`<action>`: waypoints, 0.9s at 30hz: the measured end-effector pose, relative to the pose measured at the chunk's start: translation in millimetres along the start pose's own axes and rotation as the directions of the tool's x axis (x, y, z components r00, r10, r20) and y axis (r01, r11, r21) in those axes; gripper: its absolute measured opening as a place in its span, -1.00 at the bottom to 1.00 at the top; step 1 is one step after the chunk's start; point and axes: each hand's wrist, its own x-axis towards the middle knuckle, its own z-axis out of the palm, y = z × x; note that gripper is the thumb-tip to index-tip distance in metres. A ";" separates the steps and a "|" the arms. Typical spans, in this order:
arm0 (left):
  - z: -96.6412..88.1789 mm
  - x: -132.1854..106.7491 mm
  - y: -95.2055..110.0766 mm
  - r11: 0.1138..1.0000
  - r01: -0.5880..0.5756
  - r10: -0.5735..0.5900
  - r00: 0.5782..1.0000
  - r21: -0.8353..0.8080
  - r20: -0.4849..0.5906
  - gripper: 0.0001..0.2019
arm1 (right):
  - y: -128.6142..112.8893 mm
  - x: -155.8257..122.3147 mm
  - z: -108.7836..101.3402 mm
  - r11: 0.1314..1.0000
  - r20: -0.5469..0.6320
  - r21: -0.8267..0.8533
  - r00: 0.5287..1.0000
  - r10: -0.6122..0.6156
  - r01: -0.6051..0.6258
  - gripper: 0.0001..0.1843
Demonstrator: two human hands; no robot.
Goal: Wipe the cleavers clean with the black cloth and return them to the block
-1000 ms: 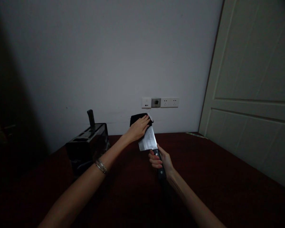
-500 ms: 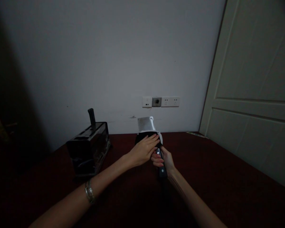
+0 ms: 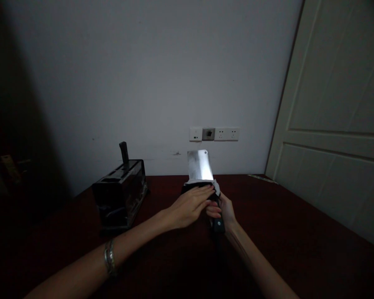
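Above the dark red table (image 3: 299, 232), in the middle of the view, the right hand (image 3: 227, 211) is curled tight around the black handle of a cleaver (image 3: 198, 165), holding it so the broad blade stands upright, clear of the tabletop, its flat face toward the camera. The left hand (image 3: 190, 204) lies across the foot of the blade, fingers nearly straight and close together, pressing a cloth (image 3: 217, 187) against the steel just above the handle; the thumb is hidden, so whether it pinches from behind cannot be told. The two hands touch. A metal bracelet (image 3: 109, 258) sits on the left forearm. To the left, well apart from the hands, a dark knife block (image 3: 120, 195) stands on the table with one black handle (image 3: 124, 152) sticking up. On the wall behind the blade is a row of sockets (image 3: 214, 134), and a pale door (image 3: 336, 124) fills the right side
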 end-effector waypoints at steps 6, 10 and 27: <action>-12.4 4.3 -25.9 0.989 0.056 -0.051 0.998 0.135 -0.039 -0.58 | -2.1 -2.4 5.7 0.993 0.220 0.042 0.970 0.102 -0.113 -0.59; -25.8 18.3 -44.6 0.982 0.094 -0.085 0.994 0.162 -0.064 -0.57 | 2.3 -2.2 6.1 0.985 0.292 0.063 0.947 0.136 -0.161 -0.59; -59.2 59.1 -83.5 0.948 0.158 -0.109 0.977 0.277 -0.183 -0.57 | 7.0 -2.5 9.8 0.970 0.366 0.050 0.908 0.205 -0.239 -0.60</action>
